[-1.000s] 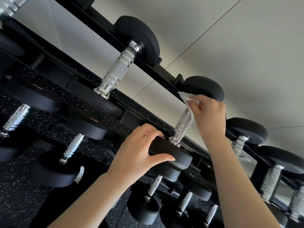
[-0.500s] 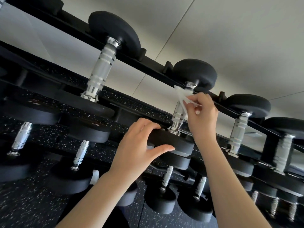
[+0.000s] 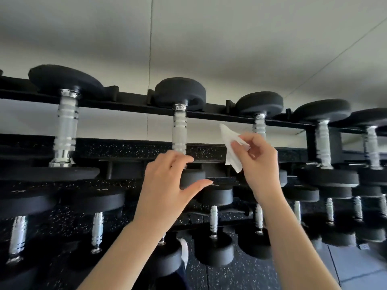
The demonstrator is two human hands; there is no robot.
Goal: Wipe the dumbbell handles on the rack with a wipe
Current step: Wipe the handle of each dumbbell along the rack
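Now right hand (image 3: pixel 258 164) grip pinching crumpled white wipe (image 3: pixel 231 147) beside ribbed chrome handle (image 3: pixel 179 130)

R hand (image 3: pixel 258 162) pinches wipe (image 3: pixel 231 146) btwn two handles; L hand (image 3: pixel 167 183) prob touching dumbbell (image 3: pixel 180 130).

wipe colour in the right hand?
White, plain; the wipe is pinched in the right hand, clearest in the head view.

The right hand (image 3: pixel 258 162) lifted the wipe (image 3: pixel 231 147) off the dumbbell handle (image 3: pixel 179 130) and moved right, toward the neighbouring handle (image 3: pixel 259 127). The left hand (image 3: pixel 167 185) apparently loosened on the near head (image 3: pixel 192 178).
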